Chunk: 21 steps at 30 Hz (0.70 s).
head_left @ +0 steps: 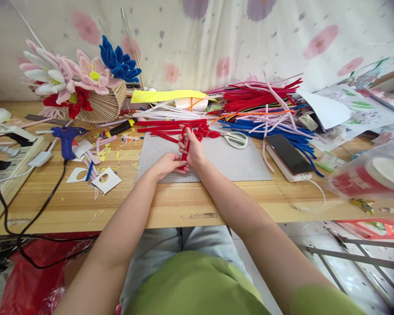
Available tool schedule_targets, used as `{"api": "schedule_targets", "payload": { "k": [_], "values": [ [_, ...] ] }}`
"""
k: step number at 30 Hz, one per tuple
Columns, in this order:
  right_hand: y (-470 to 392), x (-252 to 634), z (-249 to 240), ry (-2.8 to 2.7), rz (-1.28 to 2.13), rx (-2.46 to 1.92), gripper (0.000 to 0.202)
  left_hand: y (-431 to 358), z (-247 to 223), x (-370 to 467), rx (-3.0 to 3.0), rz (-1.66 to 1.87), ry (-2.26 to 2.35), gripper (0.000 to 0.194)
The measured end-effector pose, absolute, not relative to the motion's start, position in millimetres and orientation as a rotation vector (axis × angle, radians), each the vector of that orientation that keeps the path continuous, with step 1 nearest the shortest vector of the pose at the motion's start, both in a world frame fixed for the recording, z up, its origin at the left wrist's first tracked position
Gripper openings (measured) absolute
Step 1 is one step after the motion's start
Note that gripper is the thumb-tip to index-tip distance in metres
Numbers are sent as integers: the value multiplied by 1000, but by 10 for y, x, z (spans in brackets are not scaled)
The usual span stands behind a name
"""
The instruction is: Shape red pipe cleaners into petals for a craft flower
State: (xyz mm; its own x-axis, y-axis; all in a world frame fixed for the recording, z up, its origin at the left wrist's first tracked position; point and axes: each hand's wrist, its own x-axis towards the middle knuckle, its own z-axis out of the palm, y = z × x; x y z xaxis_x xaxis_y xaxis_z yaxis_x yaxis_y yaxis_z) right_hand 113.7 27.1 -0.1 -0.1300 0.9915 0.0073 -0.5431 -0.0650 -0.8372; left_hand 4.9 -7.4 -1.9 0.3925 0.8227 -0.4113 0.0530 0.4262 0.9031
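Over the grey cutting mat (230,162), both hands meet on a red pipe cleaner (184,156) that is bent into a loop at its top. My left hand (172,165) pinches its lower end. Higher up, my right hand (193,148) has its fingers wrapped round the same piece; part of it is hidden by the fingers. Just behind the hands lie bent red pipe-cleaner pieces (203,131) and a row of straight red pipe cleaners (170,124). To their right rest scissors with pale handles (235,140).
Bundled red (249,99) and blue pipe cleaners (279,133) lie at the back right, near a phone (290,154). On the left are a blue glue gun (67,140), a power strip (15,170), scraps and fuzzy flowers (93,75). A bagged cup (374,175) stands right.
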Motion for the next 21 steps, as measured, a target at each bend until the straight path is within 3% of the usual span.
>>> {"api": "schedule_targets", "payload": {
  "k": [4, 12, 21],
  "values": [
    [314, 1306, 28, -900, 1582, -818, 54, -73, 10, -36, 1061, 524, 1032, 9],
    [421, 1685, -23, -1177, 1696, -861, 54, -15, 71, -376, 1102, 362, 998, 21],
    [513, 1714, -206, -835, 1751, -731, 18, 31, 112, -555, 1097, 314, 1079, 23]
  ]
}}
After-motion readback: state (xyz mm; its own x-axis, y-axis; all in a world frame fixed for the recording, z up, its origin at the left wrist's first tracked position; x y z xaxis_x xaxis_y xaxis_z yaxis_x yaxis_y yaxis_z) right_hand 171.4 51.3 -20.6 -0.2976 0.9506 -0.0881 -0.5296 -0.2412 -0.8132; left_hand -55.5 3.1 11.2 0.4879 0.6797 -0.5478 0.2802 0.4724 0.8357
